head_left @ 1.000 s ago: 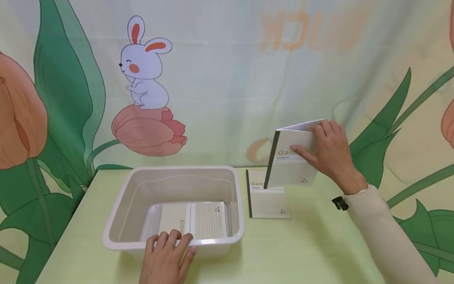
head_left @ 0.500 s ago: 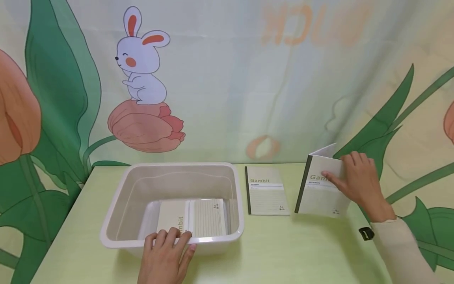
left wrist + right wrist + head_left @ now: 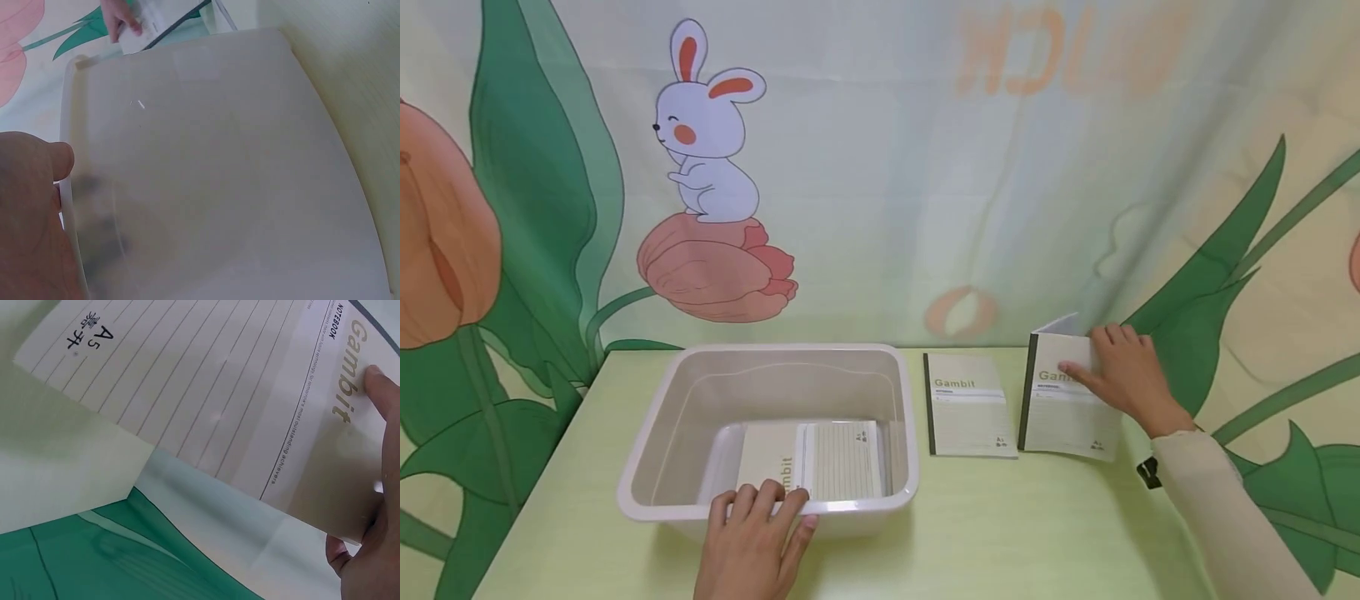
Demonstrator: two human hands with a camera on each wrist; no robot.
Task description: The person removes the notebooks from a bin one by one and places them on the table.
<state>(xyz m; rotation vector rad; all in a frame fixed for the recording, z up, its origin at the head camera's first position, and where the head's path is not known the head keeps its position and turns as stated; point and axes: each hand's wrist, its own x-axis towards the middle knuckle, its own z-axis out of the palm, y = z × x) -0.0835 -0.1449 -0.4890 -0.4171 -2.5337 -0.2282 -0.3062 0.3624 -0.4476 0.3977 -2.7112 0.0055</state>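
The right hand (image 3: 1123, 375), at the right of the head frame, pinched a Gambit notebook (image 3: 1063, 408) by its upper right part, the thumb (image 3: 382, 390) pressed to the front cover near the gold lettering and the other fingers behind. That notebook was upright with its dark spine toward the left, and at the top a leaf angled away from the cover. Whether its lower edge touched the table could not be told. The left hand (image 3: 748, 537), at the bottom of the head frame left of centre, gripped the near rim of a beige plastic bin (image 3: 775, 383), fingers hooked over the edge and thumb against the outer wall.

Inside the bin, toward its right side, lay a Gambit notebook turned sideways (image 3: 842, 467), its lettering running up the cover; the left hand partly hid it. A flat Gambit notebook (image 3: 966, 425) lay face up right of centre, between the bin and the held one, its dark spine also to the left. All of this was on a pale green table (image 3: 985, 525).

A cream sleeve (image 3: 1217, 492) filled the lower right, a black clip (image 3: 1148, 472) beside its cuff. Behind hung a printed curtain (image 3: 865, 167), a white rabbit (image 3: 711, 142) on a tulip at upper left.
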